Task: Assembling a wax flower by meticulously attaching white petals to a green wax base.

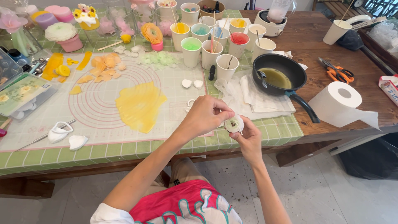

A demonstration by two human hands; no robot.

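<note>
White wax flower bud point(234, 124) pinched between left hand point(206, 116) and right hand point(248, 135) near worktop point(286, 128) front edge; few petals on, green centre showing

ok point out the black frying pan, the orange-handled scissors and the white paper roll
black frying pan point(286, 66), head view, on its far inner wall
orange-handled scissors point(339, 74), head view, on the orange handle loops
white paper roll point(333, 103), head view, on its wound side
</note>
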